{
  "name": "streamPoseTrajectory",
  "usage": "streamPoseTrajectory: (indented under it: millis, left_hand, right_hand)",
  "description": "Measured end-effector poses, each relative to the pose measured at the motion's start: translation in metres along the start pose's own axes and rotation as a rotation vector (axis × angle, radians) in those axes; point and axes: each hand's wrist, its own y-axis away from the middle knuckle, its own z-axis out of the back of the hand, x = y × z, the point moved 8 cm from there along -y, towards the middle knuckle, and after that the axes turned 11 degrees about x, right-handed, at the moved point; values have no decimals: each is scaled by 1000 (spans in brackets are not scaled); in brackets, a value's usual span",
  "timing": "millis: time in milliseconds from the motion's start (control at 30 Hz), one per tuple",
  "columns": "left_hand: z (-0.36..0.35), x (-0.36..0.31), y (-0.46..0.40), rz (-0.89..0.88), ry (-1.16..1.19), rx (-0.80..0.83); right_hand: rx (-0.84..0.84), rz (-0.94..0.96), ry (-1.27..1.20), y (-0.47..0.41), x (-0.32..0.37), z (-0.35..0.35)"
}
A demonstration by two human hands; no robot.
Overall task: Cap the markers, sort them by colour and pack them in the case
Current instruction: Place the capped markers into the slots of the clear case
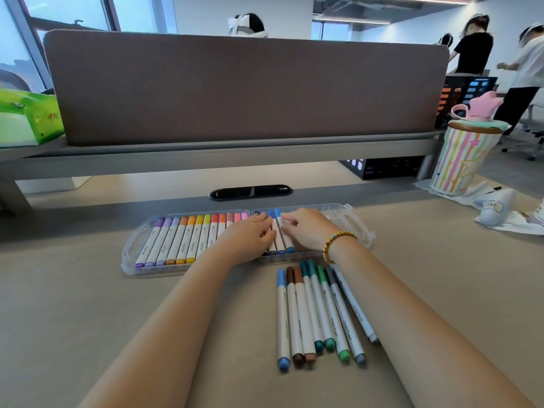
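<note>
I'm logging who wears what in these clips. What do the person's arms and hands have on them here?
Both forearms are bare, with no sleeves in view. The left hand has a thin gold ring on one finger. The right hand has a bracelet at the wrist, made of round yellow-gold beads with a few blue-green ones. No gloves or watch show.

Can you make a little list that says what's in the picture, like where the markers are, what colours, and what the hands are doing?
case: clear case lying open on the desk
left half: a full-looking row running purple, orange, yellow, red, pink
right half: a few blue markers, rest partly hidden
loose markers: eight beside the case, all capped: blue, two brown, teal, greens, greys
left hand: resting on the case's middle
right hand: fingers on the blue markers
bracelet: beaded, on the right wrist
</note>
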Motion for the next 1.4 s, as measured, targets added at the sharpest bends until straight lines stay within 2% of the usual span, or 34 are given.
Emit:
streamPoseTrajectory:
  millis: [133,433,533,633,733,800,900,967,1233,1400]
  left_hand:
    - [1,-5,3,2,-40,-8]
    - [-2,-3,2,19,-65,-16]
    - [0,-4,7,5,29,-51]
    - [5,-4,17,-5,209,-153]
    - [16,-7,27,44,145,-256]
    - [13,-14,32,79,60,-150]
    - [-7,-29,43,99,4,136]
    - [-16,-35,50,106,-37,231]
    - [-21,-39,66,155,-139,260]
    - [-17,-24,65,188,-70,243]
  right_hand:
    - [0,2,186,5,2,-5]
    - [32,-62,303,8,1,-9]
    - [77,-90,282,11,0,-8]
    - [39,-102,173,22,-1,-3]
    - [-1,-136,114,39,-6,5]
    - [-24,-174,109,50,-10,13]
    - [-72,-183,101,61,-8,23]
    - [-70,-162,113,65,-2,24]
    - [19,-106,45,73,9,18]
    - [141,-66,50,79,22,9]
